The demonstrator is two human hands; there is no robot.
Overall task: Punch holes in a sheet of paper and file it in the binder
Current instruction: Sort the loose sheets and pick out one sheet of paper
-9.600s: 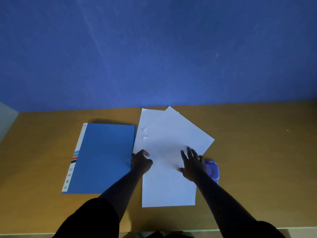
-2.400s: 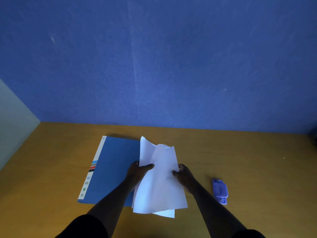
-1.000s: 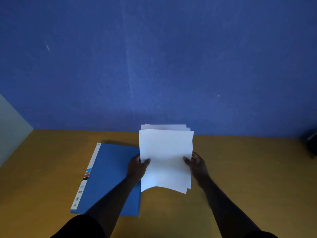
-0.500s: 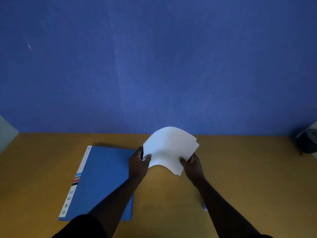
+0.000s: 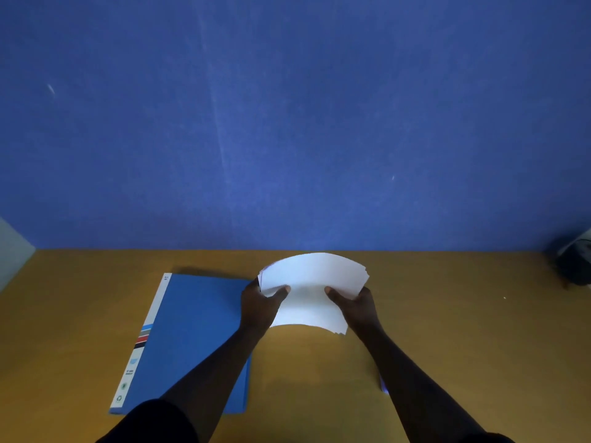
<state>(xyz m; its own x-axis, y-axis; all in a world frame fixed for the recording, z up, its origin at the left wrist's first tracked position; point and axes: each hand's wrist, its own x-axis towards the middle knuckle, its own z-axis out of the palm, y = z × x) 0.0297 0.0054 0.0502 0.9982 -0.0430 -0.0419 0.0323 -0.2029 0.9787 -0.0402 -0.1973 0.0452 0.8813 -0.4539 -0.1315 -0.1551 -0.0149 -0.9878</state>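
Note:
A small stack of white paper sheets [image 5: 311, 287] is held above the wooden table [image 5: 447, 330], bowed upward into an arch. My left hand [image 5: 260, 306] grips its left side with the thumb on top. My right hand [image 5: 355, 306] grips its right side the same way. A closed blue binder [image 5: 188, 340] with a white spine strip lies flat on the table to the left, partly under my left forearm. Only a sliver of the purple hole punch [image 5: 383, 385] shows beside my right forearm.
A blue wall [image 5: 287, 123] rises straight behind the table's far edge. A dark object [image 5: 572, 263] sits at the far right edge of the table. A pale panel [image 5: 12, 251] stands at the left.
Both hands have gathered the loose sheets off the table, squared them upright, then tipped them down flat. The stack now bows wider between the hands. The punch has slipped behind my right forearm.

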